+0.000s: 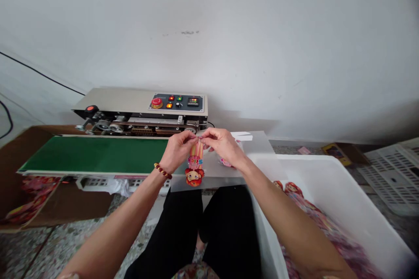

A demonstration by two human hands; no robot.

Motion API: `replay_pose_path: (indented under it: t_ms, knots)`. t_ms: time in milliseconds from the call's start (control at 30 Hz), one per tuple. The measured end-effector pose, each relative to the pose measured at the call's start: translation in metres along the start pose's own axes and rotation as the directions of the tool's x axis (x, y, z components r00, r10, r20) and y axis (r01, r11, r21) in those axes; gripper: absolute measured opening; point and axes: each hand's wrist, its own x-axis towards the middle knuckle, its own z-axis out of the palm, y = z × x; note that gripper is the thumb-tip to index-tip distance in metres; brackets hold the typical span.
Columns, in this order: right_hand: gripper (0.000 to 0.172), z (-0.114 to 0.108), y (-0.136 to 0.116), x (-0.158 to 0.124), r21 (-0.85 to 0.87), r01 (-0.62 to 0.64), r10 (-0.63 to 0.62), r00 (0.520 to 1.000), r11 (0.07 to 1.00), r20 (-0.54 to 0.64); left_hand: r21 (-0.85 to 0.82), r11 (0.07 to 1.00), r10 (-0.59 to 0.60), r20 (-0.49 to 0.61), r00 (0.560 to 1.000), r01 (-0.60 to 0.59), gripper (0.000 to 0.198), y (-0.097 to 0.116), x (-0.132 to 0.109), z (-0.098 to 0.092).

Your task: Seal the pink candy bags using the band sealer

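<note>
A printed plastic packet (pixel 195 161), striped and shaped at one end like a red-haired cartoon figure, hangs between my hands with the figure's head toward me. My left hand (pixel 179 148) pinches one corner of its far edge, a beaded bracelet on the wrist. My right hand (pixel 221 141) pinches the other corner of that edge. Just beyond my fingers is the right end of a band sealing machine (pixel 131 113) with a lit control panel (pixel 178 102). Under my right hand, part of another pink packet (pixel 225 162) lies on the pale work surface (pixel 262 146).
A green conveyor belt (pixel 98 154) runs left from my hands. A white tub (pixel 321 161) with many packets (pixel 314 213) stands at my right. At the left, a cardboard box (pixel 72 205) holds more packets. A white plastic crate (pixel 393 178) sits far right.
</note>
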Motion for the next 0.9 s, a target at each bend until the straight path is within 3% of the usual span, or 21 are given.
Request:
replay_pose_path:
  t_ms: [167, 400, 533, 600, 667, 767, 833, 900]
  knots:
    - [0.005, 0.002, 0.012, 0.004, -0.052, -0.037, 0.037, 0.999, 0.998, 0.011, -0.227, 0.957, -0.161, 0.103, 0.982, 0.181, 0.028, -0.013, 0.002, 0.001]
    - [0.005, 0.0, 0.02, 0.006, -0.043, -0.047, 0.049, 0.998, 0.998, 0.043, -0.175, 0.971, -0.15, 0.075, 0.986, 0.161, 0.029, -0.022, 0.003, 0.002]
    - [0.008, -0.003, 0.025, 0.007, -0.213, -0.055, 0.057, 0.998, 0.976, 0.007, -0.304, 0.912, -0.228, 0.185, 0.956, 0.276, 0.034, -0.03, 0.003, 0.001]
    - [0.005, -0.003, 0.028, 0.007, -0.277, -0.071, 0.073, 0.997, 0.958, -0.002, -0.308, 0.911, -0.233, 0.166, 0.958, 0.275, 0.031, -0.038, 0.006, 0.002]
    - [0.004, -0.003, 0.032, 0.01, -0.339, -0.089, 0.087, 0.996, 0.937, -0.022, -0.228, 0.947, -0.21, 0.094, 0.973, 0.226, 0.025, -0.047, 0.011, 0.004]
    - [0.008, -0.004, 0.036, 0.02, -0.532, -0.128, 0.092, 0.991, 0.837, -0.092, 0.048, 0.987, -0.152, -0.037, 0.988, 0.154, 0.032, -0.057, 0.016, 0.008]
    - [0.014, -0.005, 0.038, 0.028, -0.68, -0.137, 0.084, 0.99, 0.72, -0.111, 0.287, 0.954, -0.055, -0.131, 0.99, 0.091, 0.041, -0.06, 0.014, 0.013]
    - [0.021, -0.003, 0.04, 0.036, -0.795, -0.125, 0.085, 0.992, 0.594, -0.092, 0.5, 0.866, 0.077, -0.122, 0.989, -0.006, 0.039, -0.06, 0.005, 0.022]
